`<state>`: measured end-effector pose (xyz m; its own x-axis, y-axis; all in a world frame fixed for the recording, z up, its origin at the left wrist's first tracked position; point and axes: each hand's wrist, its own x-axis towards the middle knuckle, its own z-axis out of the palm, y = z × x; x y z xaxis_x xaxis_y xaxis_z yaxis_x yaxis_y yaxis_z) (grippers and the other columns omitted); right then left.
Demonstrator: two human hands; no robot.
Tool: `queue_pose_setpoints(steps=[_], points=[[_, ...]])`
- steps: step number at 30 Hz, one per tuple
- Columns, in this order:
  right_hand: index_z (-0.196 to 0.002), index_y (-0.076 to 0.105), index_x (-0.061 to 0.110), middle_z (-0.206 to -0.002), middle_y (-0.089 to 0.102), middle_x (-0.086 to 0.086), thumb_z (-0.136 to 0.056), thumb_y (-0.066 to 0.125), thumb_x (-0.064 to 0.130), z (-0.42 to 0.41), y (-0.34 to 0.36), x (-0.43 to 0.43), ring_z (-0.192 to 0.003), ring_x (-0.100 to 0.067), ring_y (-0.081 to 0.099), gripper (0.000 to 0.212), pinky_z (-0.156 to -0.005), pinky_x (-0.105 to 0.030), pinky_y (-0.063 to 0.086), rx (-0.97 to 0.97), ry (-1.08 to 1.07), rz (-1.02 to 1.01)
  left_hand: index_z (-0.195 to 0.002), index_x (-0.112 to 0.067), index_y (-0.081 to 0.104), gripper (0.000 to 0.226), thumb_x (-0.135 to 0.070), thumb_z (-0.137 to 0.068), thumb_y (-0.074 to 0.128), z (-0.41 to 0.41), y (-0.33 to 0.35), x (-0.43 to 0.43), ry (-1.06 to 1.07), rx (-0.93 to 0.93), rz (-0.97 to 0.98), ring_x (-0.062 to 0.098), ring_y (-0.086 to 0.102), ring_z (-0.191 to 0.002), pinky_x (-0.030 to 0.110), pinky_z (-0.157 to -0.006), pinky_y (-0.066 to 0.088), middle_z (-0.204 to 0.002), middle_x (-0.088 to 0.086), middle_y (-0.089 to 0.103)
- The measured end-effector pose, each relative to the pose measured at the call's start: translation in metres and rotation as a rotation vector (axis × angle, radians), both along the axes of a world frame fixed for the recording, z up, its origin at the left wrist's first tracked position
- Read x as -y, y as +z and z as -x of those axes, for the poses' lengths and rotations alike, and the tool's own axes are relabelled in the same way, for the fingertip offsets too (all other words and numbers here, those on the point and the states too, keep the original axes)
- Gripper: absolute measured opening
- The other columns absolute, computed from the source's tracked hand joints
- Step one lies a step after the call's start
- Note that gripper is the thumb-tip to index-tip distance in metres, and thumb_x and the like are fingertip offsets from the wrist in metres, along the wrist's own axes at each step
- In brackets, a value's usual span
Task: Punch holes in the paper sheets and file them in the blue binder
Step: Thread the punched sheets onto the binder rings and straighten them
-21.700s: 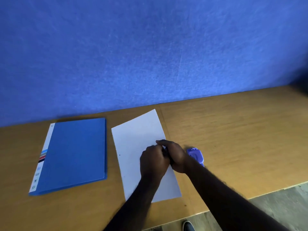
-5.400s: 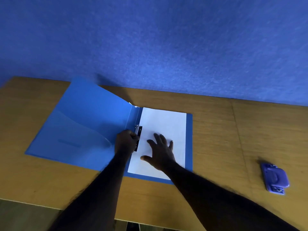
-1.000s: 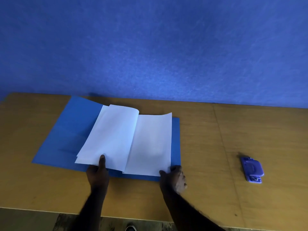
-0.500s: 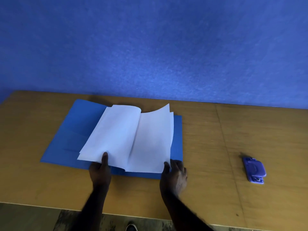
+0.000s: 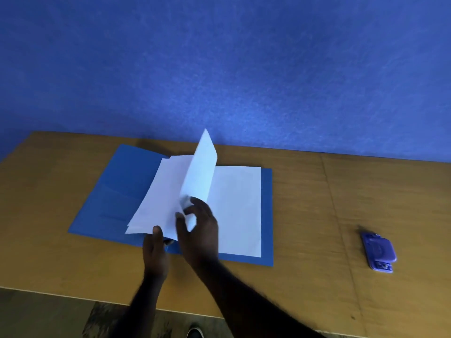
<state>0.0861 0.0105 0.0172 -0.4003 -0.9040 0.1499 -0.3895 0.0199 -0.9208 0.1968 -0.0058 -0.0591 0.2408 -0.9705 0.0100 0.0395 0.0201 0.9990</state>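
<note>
Shoe [image 5: 195, 334]: on the floor, at the near edge of view.
Left hand [image 5: 156, 252]: one finger lies on the near corner of the turned sheets [image 5: 158, 198]; cannot tell whether the other fingers grip.
Right hand [image 5: 201, 230]: thumb and fingers [image 5: 195, 203] pinch the lifted sheet [image 5: 202, 172] at its near edge; the sheet stands almost upright.
Hole punch [image 5: 379, 250]: on the counter [image 5: 366, 191], well apart to the right.
Binder [image 5: 117, 191]: open flat on the counter, with flat sheets [image 5: 236, 208] on its right half.
Wall [image 5: 219, 69]: blue, behind the counter.
</note>
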Motion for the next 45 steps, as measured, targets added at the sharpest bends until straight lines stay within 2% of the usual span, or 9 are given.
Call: queue_pose_setpoints(steps=[2,6,8,12,15,22,30,39,45], points=[[-0.101,0.065,0.022,-0.112,0.069,0.009,-0.089,0.058,0.032,-0.017,0.010,0.011,-0.102,-0.007,0.062,0.017,-0.088,-0.019,0.050,-0.005,0.092,-0.060,-0.077,-0.025,0.060,0.026,-0.048,-0.084,0.051,0.000,0.003,-0.010,-0.097,0.108,0.034,0.004,0.054,-0.067,0.025,-0.059,0.044,-0.074,-0.002,0.060],[-0.097,0.065,0.022,-0.106,0.072,0.005,-0.088,0.060,0.029,-0.033,0.012,0.027,-0.100,-0.015,0.065,0.013,-0.084,-0.031,0.054,-0.038,0.381,-0.192,-0.126,0.010,0.050,0.035,0.001,-0.092,0.052,-0.003,-0.009,-0.012,-0.108,0.107,-0.050,-0.019,0.054,-0.102,-0.002,-0.081,0.036,-0.113,0.030,0.058],[-0.104,0.067,0.022,-0.115,0.070,0.006,-0.087,0.065,0.036,-0.030,0.006,0.031,-0.110,-0.010,0.062,0.023,-0.091,-0.027,0.051,0.041,0.511,-0.294,-0.116,0.024,0.051,0.028,0.018,-0.089,0.048,-0.002,-0.014,-0.005,-0.007,0.055,-0.080,0.020,0.067,-0.103,-0.005,-0.073,0.033,-0.104,0.044,0.059],[-0.089,0.069,0.020,-0.094,0.072,0.006,-0.085,0.069,0.034,0.010,-0.017,0.018,-0.092,-0.007,0.064,0.014,-0.084,-0.026,0.051,0.123,0.180,-0.152,-0.095,-0.005,0.065,0.006,-0.007,-0.089,0.064,0.008,-0.010,0.002,0.155,0.130,-0.123,0.007,0.069,-0.085,0.029,-0.077,0.052,-0.098,0.022,0.070],[-0.107,0.063,0.023,-0.112,0.062,0.001,-0.085,0.067,0.037,0.058,-0.050,-0.006,-0.108,-0.017,0.055,0.026,-0.095,-0.035,0.045,-0.099,-0.181,-0.332,-0.097,-0.005,0.066,0.014,-0.017,-0.090,0.066,0.004,-0.017,0.007,0.263,-0.021,-0.232,0.029,0.066,-0.096,0.050,-0.085,0.055,-0.104,0.017,0.069],[-0.134,0.033,0.010,-0.131,0.037,-0.013,-0.066,0.067,0.073,0.103,-0.097,-0.049,-0.118,-0.031,0.038,0.099,-0.095,-0.042,0.037,-0.279,-0.383,-0.932,-0.106,-0.012,0.059,0.013,-0.017,-0.099,0.048,0.008,-0.011,0.011,0.468,-0.435,-0.303,0.025,0.058,-0.092,0.021,-0.058,0.058,-0.103,0.005,0.060],[-0.130,0.043,0.010,-0.128,0.039,-0.011,-0.063,0.075,0.066,0.107,-0.097,-0.038,-0.118,-0.029,0.040,0.093,-0.096,-0.042,0.037,-0.315,-0.368,-1.018,-0.114,-0.011,0.063,0.032,-0.032,-0.090,0.065,0.002,-0.013,0.011,0.427,-0.352,-0.367,0.022,0.064,-0.095,0.034,-0.069,0.061,-0.103,-0.001,0.067],[-0.106,0.049,0.016,-0.086,0.065,-0.005,-0.072,0.075,0.007,0.099,-0.074,-0.038,-0.082,-0.029,0.065,0.043,-0.072,-0.045,0.056,0.285,-0.436,-0.505,-0.109,-0.018,0.062,0.018,-0.026,-0.093,0.062,-0.005,-0.017,0.018,0.396,-0.247,-0.347,0.021,0.061,-0.098,0.039,-0.079,0.054,-0.108,-0.002,0.065],[-0.097,0.063,0.014,-0.089,0.068,0.001,-0.079,0.070,0.007,0.069,-0.043,-0.030,-0.080,-0.015,0.064,0.021,-0.065,-0.023,0.053,0.378,-0.277,-0.219,-0.110,-0.021,0.061,0.018,-0.032,-0.096,0.056,-0.008,-0.015,0.023,0.377,-0.217,-0.292,0.019,0.063,-0.096,0.037,-0.081,0.053,-0.104,-0.006,0.065]])
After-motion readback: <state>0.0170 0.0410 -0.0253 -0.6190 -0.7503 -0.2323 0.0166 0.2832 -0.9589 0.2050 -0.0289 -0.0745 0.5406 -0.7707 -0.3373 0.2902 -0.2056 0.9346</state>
